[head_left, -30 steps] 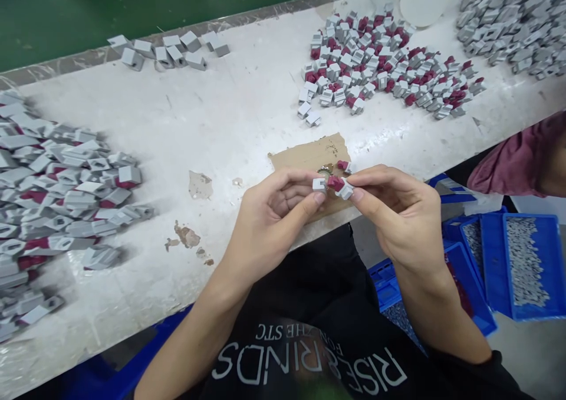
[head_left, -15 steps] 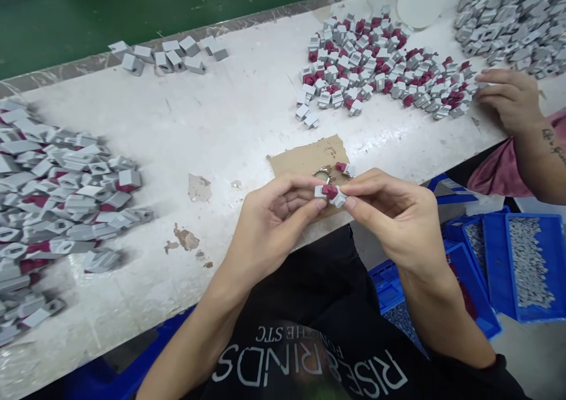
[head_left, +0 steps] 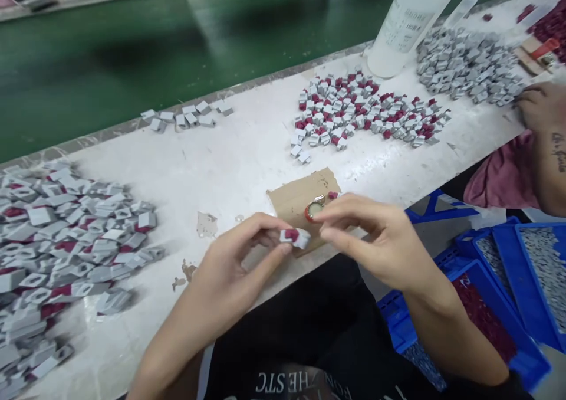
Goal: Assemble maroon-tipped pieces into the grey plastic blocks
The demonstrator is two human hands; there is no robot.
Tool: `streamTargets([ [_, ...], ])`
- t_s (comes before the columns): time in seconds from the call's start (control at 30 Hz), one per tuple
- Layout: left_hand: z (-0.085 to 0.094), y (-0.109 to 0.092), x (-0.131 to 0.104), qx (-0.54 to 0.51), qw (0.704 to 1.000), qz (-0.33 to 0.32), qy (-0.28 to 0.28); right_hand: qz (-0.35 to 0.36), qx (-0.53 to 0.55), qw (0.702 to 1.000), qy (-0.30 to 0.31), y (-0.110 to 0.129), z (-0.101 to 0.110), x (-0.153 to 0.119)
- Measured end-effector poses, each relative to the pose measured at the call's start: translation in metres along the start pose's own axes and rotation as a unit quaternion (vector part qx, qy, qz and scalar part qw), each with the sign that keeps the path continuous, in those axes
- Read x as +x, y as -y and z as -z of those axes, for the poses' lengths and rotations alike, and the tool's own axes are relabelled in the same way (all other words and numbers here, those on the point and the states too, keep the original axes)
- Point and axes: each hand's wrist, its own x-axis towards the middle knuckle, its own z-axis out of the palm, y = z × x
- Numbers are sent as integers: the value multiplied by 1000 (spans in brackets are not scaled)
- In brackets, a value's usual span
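Between the thumb and fingers of my left hand [head_left: 241, 264] is a small grey-and-maroon plastic part [head_left: 292, 235]. My right hand [head_left: 375, 238] is apart from that part, its thumb and fingertips separated with nothing visible between them. Below and beyond the hands lies a piece of brown cardboard [head_left: 289, 198]. A small round cap-like dish with a red rim [head_left: 315, 208] sits on it, close to my right fingertips. Another maroon-and-grey part [head_left: 333, 195] lies at the cardboard's far right edge, partly hidden by my right hand.
Joined grey-and-maroon parts form a big pile [head_left: 79, 229] at left and another pile [head_left: 336, 108] at centre right. Grey pieces [head_left: 190, 115] lie along the back edge. A white bottle [head_left: 398, 34] stands behind. A co-worker's hand [head_left: 542, 108] is at right, above blue crates [head_left: 504, 270].
My right hand has let go of the grey-and-maroon part and drawn away from it. The left hand keeps hold of it. The camera view has tilted up, showing the whole bottle base.
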Motion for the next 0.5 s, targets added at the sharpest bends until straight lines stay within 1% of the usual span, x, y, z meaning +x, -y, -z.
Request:
streamTargets([
  [0.07, 18, 8, 3, 107, 994, 29, -23, 17, -87, 991, -102, -9, 13, 22],
  [0.13, 33, 17, 6, 182, 980, 74, -27, 30, -183, 958, -217, -24, 26, 50],
  [0.17, 38, 21, 7, 203, 974, 94, -21, 25, -217, 947, -236, -34, 31, 65],
  [0.23, 46, 25, 10, 217, 969, 119, -6, 8, -259, 939, -227, -51, 37, 89],
  [0.27, 49, 25, 11, 219, 967, 130, 5, 5, -277, 937, -213, -59, 38, 98],
  [0.33, 53, 21, 14, 220, 963, 152, 24, 9, -305, 932, -194, -69, 36, 108],
  [0.4, 57, 16, 19, 233, 958, 164, 32, 19, -320, 930, -181, -73, 35, 108],
  [0.43, 60, 14, 24, 251, 955, 160, 23, 24, -321, 931, -174, -75, 36, 105],
  [0.5, 70, 15, 38, 302, 943, 136, -26, 37, -319, 935, -151, -76, 41, 96],
])
